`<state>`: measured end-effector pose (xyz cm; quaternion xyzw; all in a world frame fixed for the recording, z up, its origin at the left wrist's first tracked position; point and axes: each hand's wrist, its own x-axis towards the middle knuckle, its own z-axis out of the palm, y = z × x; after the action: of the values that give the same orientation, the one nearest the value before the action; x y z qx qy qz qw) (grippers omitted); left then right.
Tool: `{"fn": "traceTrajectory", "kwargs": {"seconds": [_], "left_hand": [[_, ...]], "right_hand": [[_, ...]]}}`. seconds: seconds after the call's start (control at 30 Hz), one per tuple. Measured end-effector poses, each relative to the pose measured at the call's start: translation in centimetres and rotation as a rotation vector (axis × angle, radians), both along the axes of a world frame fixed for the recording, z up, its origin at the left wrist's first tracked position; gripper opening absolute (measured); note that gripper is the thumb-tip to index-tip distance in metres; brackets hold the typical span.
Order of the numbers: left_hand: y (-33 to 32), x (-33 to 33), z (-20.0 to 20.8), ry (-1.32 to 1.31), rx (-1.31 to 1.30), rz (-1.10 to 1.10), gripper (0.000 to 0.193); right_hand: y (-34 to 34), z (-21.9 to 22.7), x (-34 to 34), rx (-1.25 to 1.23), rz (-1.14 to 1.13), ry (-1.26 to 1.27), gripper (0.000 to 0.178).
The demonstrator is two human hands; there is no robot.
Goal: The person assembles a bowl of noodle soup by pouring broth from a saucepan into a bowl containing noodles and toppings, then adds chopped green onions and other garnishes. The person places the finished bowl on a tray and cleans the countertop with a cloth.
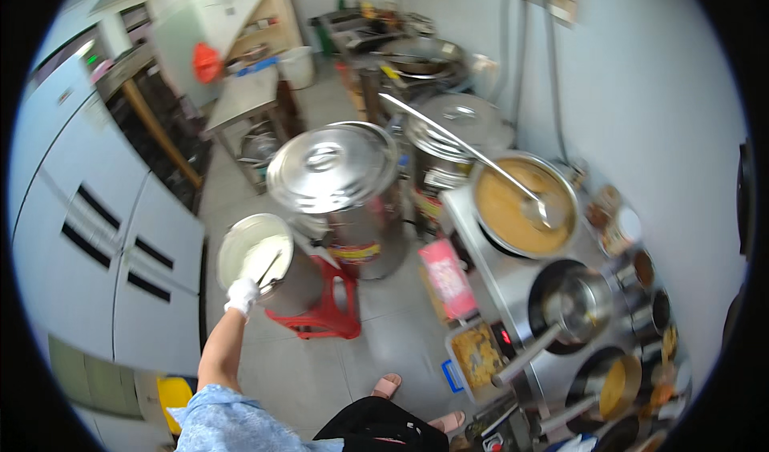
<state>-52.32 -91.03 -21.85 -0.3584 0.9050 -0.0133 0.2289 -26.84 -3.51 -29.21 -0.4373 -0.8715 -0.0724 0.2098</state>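
My left hand (243, 296), in a white glove, reaches to the near rim of a tall metal pot (301, 280). Its fingers look closed, but what they grip is too blurred to make out. A thin dark utensil (271, 266) slants inside the pot right beside the glove, over pale, whitish contents (260, 248). The pot rests on a red plastic stool (340, 312). Just beyond it stands a large lidded stockpot (328, 167). My right hand is out of view.
To the right runs a stove counter with a pan of brown liquid and a ladle (525, 195), an empty-looking saucepan (577, 304) and a pan of yellow food (615, 388). A food tray (478, 356) and pink box (447, 280) sit beside it. White cabinets (104, 211) line the left.
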Motion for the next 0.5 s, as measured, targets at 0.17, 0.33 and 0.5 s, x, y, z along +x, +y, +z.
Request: {"fn": "traceTrajectory", "kwargs": {"seconds": [0.17, 0.33, 0.5], "left_hand": [[13.1, -3.0, 1.2, 0.782, 0.001, -0.489, 0.034], [37.5, 2.3, 3.3, 0.074, 1.404, -0.61, 0.024], [58.1, 3.8, 3.1, -0.288, 1.687, -0.43, 0.046]], "right_hand": [[-2.6, 0.9, -2.0, -0.392, -0.162, 0.258, 0.057], [-3.2, -1.1, -1.7, -0.264, -0.194, 0.033, 0.073], [-2.1, -0.5, -2.3, -0.319, -0.206, -0.048, 0.077]]}}
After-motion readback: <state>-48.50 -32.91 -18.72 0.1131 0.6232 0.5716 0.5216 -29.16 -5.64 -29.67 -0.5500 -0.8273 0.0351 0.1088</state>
